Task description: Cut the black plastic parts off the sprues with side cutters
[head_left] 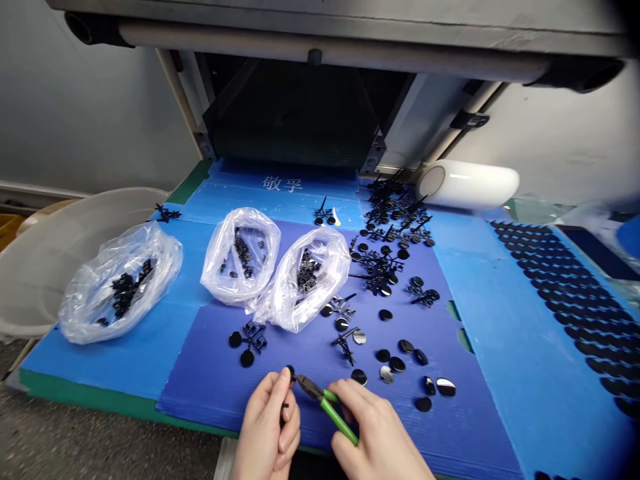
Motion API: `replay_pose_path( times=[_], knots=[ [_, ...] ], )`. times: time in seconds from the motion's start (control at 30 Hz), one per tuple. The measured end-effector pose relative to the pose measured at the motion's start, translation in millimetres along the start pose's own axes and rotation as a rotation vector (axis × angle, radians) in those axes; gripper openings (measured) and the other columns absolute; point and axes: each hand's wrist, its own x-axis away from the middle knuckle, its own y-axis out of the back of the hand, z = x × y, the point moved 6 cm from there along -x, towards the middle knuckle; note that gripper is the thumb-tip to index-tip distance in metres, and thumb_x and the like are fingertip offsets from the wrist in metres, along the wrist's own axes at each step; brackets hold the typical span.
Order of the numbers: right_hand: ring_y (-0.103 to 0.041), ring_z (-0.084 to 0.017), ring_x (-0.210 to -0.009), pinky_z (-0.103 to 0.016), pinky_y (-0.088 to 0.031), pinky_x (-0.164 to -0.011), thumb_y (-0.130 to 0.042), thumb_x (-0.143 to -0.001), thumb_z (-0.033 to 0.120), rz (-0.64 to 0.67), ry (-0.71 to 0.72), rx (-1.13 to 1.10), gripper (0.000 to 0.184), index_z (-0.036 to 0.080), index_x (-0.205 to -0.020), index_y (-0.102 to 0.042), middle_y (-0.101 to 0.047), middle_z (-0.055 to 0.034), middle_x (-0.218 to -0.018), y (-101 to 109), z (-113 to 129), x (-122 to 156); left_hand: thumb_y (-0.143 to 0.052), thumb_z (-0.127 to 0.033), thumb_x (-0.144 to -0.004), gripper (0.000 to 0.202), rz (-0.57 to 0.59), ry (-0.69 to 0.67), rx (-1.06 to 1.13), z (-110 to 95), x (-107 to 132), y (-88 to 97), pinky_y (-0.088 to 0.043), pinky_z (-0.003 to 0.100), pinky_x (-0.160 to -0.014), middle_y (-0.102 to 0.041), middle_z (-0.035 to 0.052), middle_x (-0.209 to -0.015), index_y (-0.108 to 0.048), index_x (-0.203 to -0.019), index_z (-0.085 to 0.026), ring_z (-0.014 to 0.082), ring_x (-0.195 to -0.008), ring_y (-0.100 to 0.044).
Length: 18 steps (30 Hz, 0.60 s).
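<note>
My left hand (267,427) pinches a small black plastic disc (291,373) between thumb and fingers, and a bit of black plastic shows lower down among the curled fingers. Wrapped round green-handled side cutters (336,420) is my right hand (380,427). The cutters' jaws point left, close beside the disc; whether they touch it I cannot tell. Just beyond my hands lie loose glossy black discs (397,364) and a branching black sprue (256,337) with discs by it. More sprues with discs (380,267) are heaped farther back on the right.
Three clear plastic bags (173,257) holding small black pieces stand left and centre. A pale round tub (30,287) is at far left. Rows of black discs (565,293) lie along the right, near a dark flat device (597,252). A white cylinder (475,185) lies at back right, below a frame bar (340,53).
</note>
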Motion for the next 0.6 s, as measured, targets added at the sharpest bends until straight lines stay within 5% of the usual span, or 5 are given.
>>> replay_pose_path(
  times=[0.1, 0.2, 0.37, 0.5, 0.6],
  knots=[
    [-0.048, -0.016, -0.059, -0.023, -0.037, -0.054, -0.037, -0.055, 0.007, -0.067, 0.032, -0.098, 0.024, 0.022, -0.072, -0.044, -0.048, 0.0021, -0.066, 19, -8, 9, -0.045, -0.047, -0.077, 0.036, 0.003, -0.126, -0.314, 0, -3, -2.8, -0.009, 0.012, -0.028, -0.031, -0.0123, -0.039, -0.031, -0.059, -0.019, -0.0007, -0.026, -0.016],
    [-0.049, -0.016, -0.059, -0.023, -0.039, -0.055, -0.039, -0.068, 0.014, -0.252, -0.072, -0.212, 0.011, 0.022, -0.074, -0.045, -0.05, 0.0016, -0.067, 49, -38, 27, -0.039, -0.046, -0.079, 0.031, 0.089, -0.215, -0.695, 1, -7, -31.2, -0.018, 0.014, -0.03, -0.031, -0.011, -0.045, -0.031, -0.063, -0.021, 0.0025, -0.029, -0.026],
    [-0.05, -0.016, -0.057, -0.022, -0.042, -0.05, -0.043, -0.077, 0.028, -0.531, -0.256, -0.313, 0.007, 0.022, -0.078, -0.046, -0.048, 0.0025, -0.063, 90, -101, 66, -0.035, -0.029, -0.085, 0.021, 0.355, -0.713, -1.461, 6, -13, -144.6, -0.038, 0.02, -0.051, -0.051, -0.0037, -0.055, -0.041, -0.068, -0.02, 0.0107, -0.052, -0.051],
    [-0.057, -0.018, -0.062, -0.021, -0.047, -0.055, -0.048, -0.075, 0.033, -0.652, -0.304, -0.252, 0.014, 0.021, -0.081, -0.049, -0.056, 0.0001, -0.07, 103, -142, 93, -0.046, -0.028, -0.08, 0.013, 0.438, -0.839, -1.648, 36, -31, -223.5, -0.043, 0.027, -0.054, -0.062, 0.0051, -0.071, -0.052, -0.078, -0.017, 0.0196, -0.062, -0.059],
    [-0.06, -0.021, -0.068, -0.02, -0.048, -0.054, -0.052, -0.071, 0.035, -0.632, -0.338, -0.234, 0.02, 0.021, -0.086, -0.05, -0.06, -0.0005, -0.072, 98, -167, 104, -0.052, -0.024, -0.077, 0.013, 0.447, -0.929, -1.774, 56, -40, -254.5, -0.046, 0.032, -0.055, -0.061, 0.0093, -0.08, -0.057, -0.082, -0.014, 0.0232, -0.066, -0.06]
  ],
)
